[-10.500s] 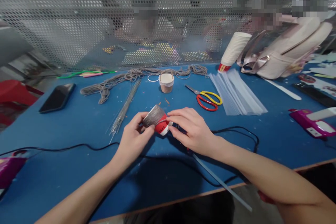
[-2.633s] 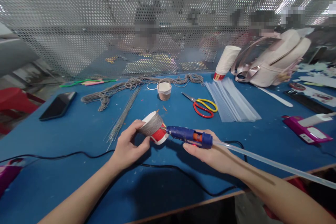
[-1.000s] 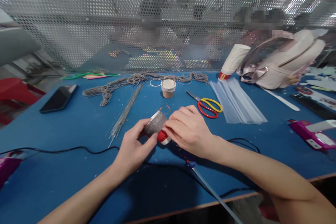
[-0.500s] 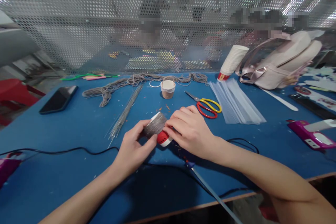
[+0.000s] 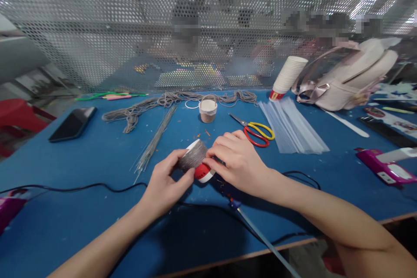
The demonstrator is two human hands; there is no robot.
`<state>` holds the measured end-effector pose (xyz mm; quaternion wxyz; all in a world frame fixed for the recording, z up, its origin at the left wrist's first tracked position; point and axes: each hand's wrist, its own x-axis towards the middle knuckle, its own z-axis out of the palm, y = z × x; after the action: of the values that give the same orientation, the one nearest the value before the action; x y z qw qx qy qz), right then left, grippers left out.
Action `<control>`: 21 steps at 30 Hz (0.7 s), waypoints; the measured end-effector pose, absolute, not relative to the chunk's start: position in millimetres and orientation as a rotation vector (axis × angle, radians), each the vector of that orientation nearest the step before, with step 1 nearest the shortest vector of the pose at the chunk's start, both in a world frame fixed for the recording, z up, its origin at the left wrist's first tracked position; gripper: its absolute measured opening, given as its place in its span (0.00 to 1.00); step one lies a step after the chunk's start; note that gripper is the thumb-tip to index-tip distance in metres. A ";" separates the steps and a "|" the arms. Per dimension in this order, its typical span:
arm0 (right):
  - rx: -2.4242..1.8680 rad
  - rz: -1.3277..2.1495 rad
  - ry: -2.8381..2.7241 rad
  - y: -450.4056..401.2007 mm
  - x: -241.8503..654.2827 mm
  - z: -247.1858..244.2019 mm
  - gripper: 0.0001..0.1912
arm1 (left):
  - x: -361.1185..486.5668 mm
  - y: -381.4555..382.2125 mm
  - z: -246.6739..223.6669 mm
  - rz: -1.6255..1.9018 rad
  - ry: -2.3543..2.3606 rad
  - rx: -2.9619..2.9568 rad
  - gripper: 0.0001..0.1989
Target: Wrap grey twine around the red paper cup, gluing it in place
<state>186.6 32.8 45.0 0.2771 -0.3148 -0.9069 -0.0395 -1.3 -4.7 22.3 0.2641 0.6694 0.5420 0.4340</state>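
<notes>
A paper cup lies tilted between my hands, its red and white end pointing down to the right. Grey cord is wound in close rows round its wider part. My left hand grips the cup from the left, thumb below and fingers above. At the cup's right side my right hand is closed, thumb and fingertips pressed together against the winding; what they pinch is hidden. Just below that hand, a long translucent stick runs out of a small blue piece towards the table edge.
Beyond my hands stand a small lidded basket and scissors. Thin wires, loose grey cord and a phone lie left. Right are clear strips, stacked cups, a backpack and a purple power strip.
My right hand has shifted very slightly right along the cup's side. The cup stays in my left hand at almost the same tilt.
</notes>
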 end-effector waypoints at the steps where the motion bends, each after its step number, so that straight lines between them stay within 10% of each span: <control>1: -0.846 -0.094 -2.440 32.6 187.0 45.7 0.14 | -1.4 -4.6 21.8 1.173 1.456 1.820 0.10; 21: -0.855 0.214 -2.474 35.4 194.1 56.2 0.09 | -11.2 -3.0 18.3 1.102 1.383 1.955 0.12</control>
<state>194.1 35.4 56.2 0.2549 -0.3149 -0.9108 0.0788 -11.2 -3.0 18.3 0.2502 0.7181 0.5079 0.4046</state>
